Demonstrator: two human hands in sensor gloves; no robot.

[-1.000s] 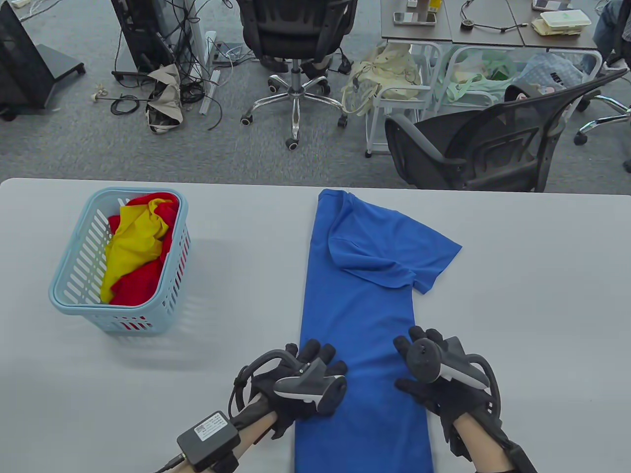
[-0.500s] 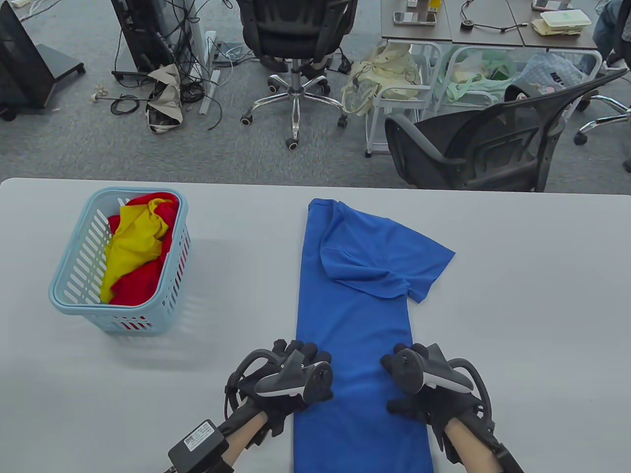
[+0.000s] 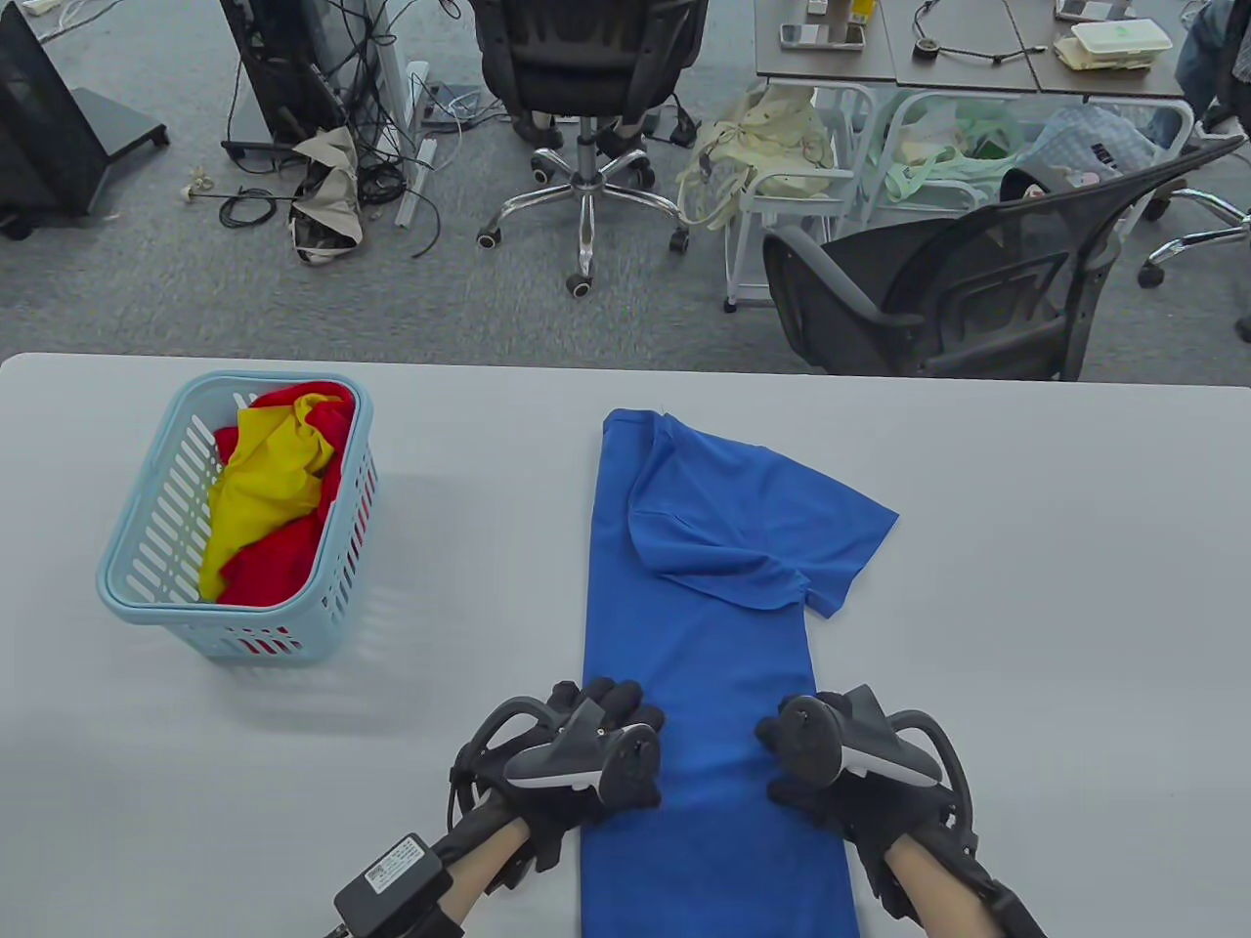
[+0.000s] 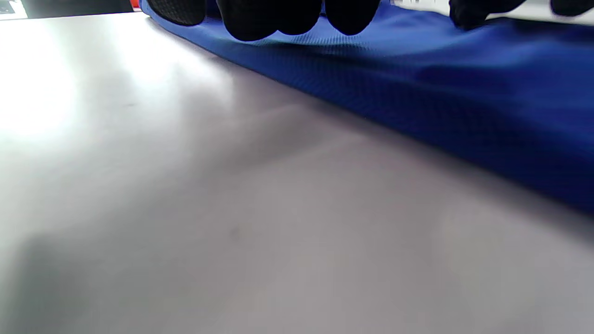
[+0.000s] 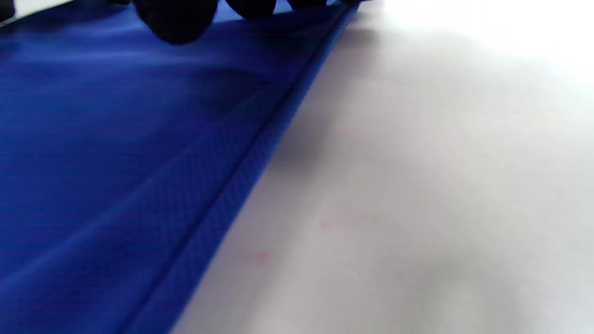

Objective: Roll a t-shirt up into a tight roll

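Observation:
A blue t-shirt (image 3: 699,625) lies on the grey table (image 3: 1026,635), folded lengthwise into a long strip that runs away from me. One sleeve (image 3: 831,528) flops out to the right near the far end. My left hand (image 3: 606,708) presses down on the strip's left edge near its close end. My right hand (image 3: 806,723) presses on the right edge at the same height. In the left wrist view my fingertips (image 4: 269,16) rest on top of the flat blue cloth (image 4: 417,83). The right wrist view shows fingertips (image 5: 176,18) on the fabric (image 5: 116,139) beside its folded edge.
A light blue basket (image 3: 112,586) with red and yellow clothes (image 3: 274,489) stands at the table's left. Bare tabletop lies to the right of the shirt. Office chairs (image 3: 977,283) and cables sit on the floor beyond the far edge.
Both hands have drawn back toward me, dragging the shirt along. Its far end has slid closer and slightly left. The fingers look less stretched out than before.

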